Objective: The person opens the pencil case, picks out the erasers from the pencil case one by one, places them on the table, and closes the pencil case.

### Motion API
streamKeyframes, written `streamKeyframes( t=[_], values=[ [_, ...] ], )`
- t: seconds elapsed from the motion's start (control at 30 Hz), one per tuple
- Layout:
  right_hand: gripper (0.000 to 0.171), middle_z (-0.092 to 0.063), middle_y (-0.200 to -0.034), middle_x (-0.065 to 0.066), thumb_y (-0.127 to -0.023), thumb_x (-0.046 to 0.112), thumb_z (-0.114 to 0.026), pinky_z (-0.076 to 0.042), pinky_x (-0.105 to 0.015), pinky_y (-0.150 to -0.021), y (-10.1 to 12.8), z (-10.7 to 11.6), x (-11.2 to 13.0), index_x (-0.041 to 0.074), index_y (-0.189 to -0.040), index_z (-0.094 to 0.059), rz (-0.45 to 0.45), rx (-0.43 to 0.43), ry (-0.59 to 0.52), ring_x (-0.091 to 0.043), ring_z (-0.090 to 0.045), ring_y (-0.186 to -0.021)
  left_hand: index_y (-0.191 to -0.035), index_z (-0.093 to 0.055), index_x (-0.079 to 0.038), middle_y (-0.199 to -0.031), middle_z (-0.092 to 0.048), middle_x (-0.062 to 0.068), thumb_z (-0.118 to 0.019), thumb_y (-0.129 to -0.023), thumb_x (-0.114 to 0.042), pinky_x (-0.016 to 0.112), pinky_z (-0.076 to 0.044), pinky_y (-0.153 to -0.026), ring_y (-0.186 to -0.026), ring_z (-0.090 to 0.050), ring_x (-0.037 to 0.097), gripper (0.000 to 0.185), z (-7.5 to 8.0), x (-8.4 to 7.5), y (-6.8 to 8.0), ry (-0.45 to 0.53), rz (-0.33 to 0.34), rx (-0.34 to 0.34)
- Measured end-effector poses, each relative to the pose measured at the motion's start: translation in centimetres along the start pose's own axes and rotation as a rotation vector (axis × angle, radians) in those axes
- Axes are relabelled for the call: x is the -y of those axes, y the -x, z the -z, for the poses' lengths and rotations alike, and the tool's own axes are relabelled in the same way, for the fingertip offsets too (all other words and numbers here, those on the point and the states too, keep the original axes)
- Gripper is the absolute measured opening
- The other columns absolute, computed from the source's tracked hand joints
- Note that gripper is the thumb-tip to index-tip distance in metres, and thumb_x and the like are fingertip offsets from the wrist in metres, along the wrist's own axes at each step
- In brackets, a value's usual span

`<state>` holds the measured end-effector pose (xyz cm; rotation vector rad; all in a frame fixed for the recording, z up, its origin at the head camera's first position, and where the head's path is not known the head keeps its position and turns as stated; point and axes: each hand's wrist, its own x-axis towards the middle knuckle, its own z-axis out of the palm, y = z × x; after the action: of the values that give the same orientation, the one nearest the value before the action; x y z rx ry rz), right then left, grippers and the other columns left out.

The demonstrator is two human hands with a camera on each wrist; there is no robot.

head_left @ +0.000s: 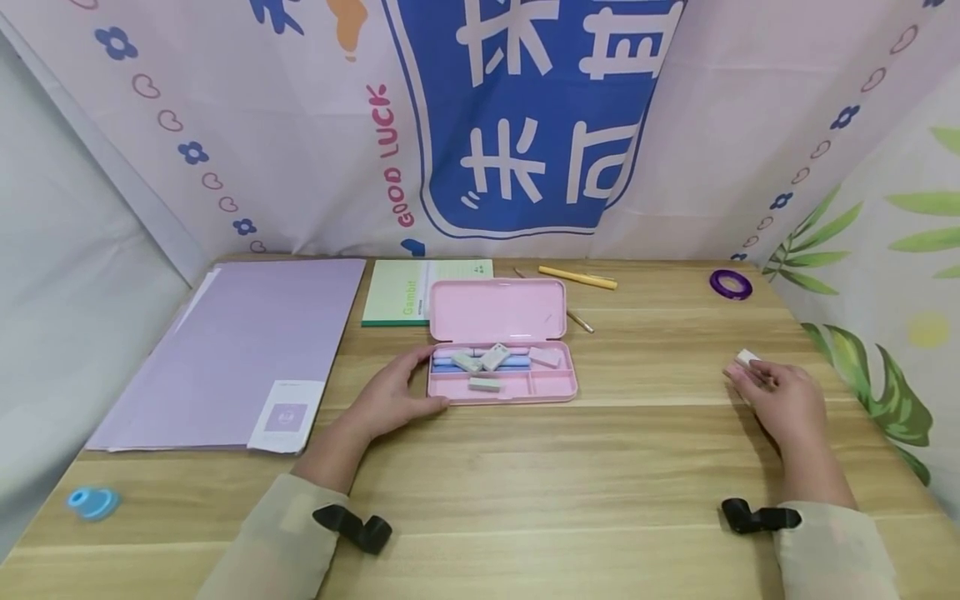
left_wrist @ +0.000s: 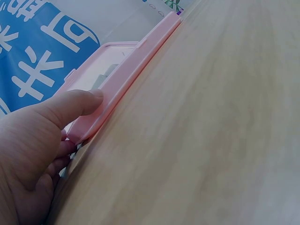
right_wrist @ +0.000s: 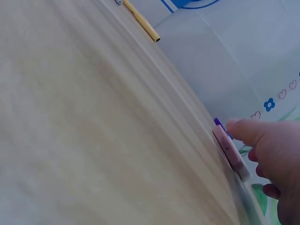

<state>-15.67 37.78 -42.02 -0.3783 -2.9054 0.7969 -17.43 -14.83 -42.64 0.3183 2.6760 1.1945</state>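
An open pink pencil case (head_left: 501, 392) lies mid-table with several erasers and pastel pens in its tray. My left hand (head_left: 393, 392) rests against the case's left end, thumb along its front edge (left_wrist: 84, 104), fingers round the corner of the case (left_wrist: 126, 79). My right hand (head_left: 776, 396) is far to the right on the table and pinches a small pink-and-white eraser (head_left: 744, 363) between thumb and fingers. In the right wrist view the eraser (right_wrist: 228, 149) sits on edge just at the tabletop under my thumb.
A purple folder (head_left: 232, 350) lies at left, a green notebook (head_left: 397, 292) behind the case. A yellow pen (head_left: 577, 277) and a thin pencil (head_left: 579, 319) lie behind it; a purple tape roll (head_left: 731, 284) sits far right. A blue object (head_left: 93, 502) is near the front-left corner.
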Motion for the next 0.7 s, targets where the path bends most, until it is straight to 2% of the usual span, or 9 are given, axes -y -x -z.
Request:
streamKeyframes(
  t=[0.07, 0.17, 0.33, 0.43, 0.7],
  values=[
    [0.069, -0.047, -0.132, -0.035, -0.097, 0.050, -0.052, -0.035, -0.064, -0.102, 0.2, -0.1, 0.7, -0.009, -0.134, -0.052, 0.006, -0.010, -0.048, -0.052, -0.043, -0.123, -0.152, -0.034, -0.014, -0.158, -0.033, 0.013, -0.080, -0.078, -0.044, 0.051, -0.026, -0.121, -0.148, -0.028, 0.034, 0.092, 0.0, 0.0, 0.0, -0.002, 0.001, 0.001],
    [0.058, -0.050, -0.130, -0.034, -0.098, 0.041, -0.055, -0.041, -0.061, -0.101, 0.5, -0.8, 2.3, -0.007, -0.131, -0.056, 0.068, -0.015, -0.108, -0.050, -0.049, -0.122, -0.152, -0.033, -0.014, -0.158, -0.032, 0.014, -0.080, -0.078, -0.044, 0.052, -0.027, -0.121, -0.148, -0.028, 0.034, 0.093, -0.1, 0.0, 0.0, -0.005, 0.008, 0.002],
    [0.049, -0.055, -0.129, -0.031, -0.098, 0.038, -0.058, -0.038, -0.064, -0.102, 0.8, -2.6, 6.2, -0.001, -0.127, -0.061, 0.187, 0.035, -0.119, -0.049, -0.047, -0.123, -0.153, -0.033, -0.014, -0.159, -0.031, 0.014, -0.080, -0.078, -0.044, 0.052, -0.027, -0.120, -0.148, -0.027, 0.035, 0.093, 0.0, -0.1, 0.0, -0.009, 0.020, 0.004],
    [0.044, -0.057, -0.130, -0.027, -0.097, 0.035, -0.060, -0.036, -0.063, -0.105, 1.0, -4.0, 8.8, 0.001, -0.126, -0.063, 0.250, 0.076, -0.132, -0.047, -0.046, -0.125, -0.153, -0.033, -0.014, -0.159, -0.032, 0.014, -0.080, -0.078, -0.044, 0.052, -0.027, -0.120, -0.148, -0.028, 0.035, 0.093, 0.0, 0.0, 0.0, -0.014, 0.014, 0.002],
    [0.033, -0.068, -0.117, -0.017, -0.091, 0.024, -0.070, -0.045, -0.054, -0.103, 1.1, -8.3, 15.0, 0.004, -0.117, -0.069, 0.431, 0.147, -0.184, -0.037, -0.058, -0.117, -0.152, -0.035, -0.013, -0.158, -0.034, 0.014, -0.080, -0.079, -0.040, 0.052, -0.027, -0.120, -0.147, -0.029, 0.035, 0.090, 0.0, -0.1, 0.1, -0.013, 0.012, -0.003]
  ],
)
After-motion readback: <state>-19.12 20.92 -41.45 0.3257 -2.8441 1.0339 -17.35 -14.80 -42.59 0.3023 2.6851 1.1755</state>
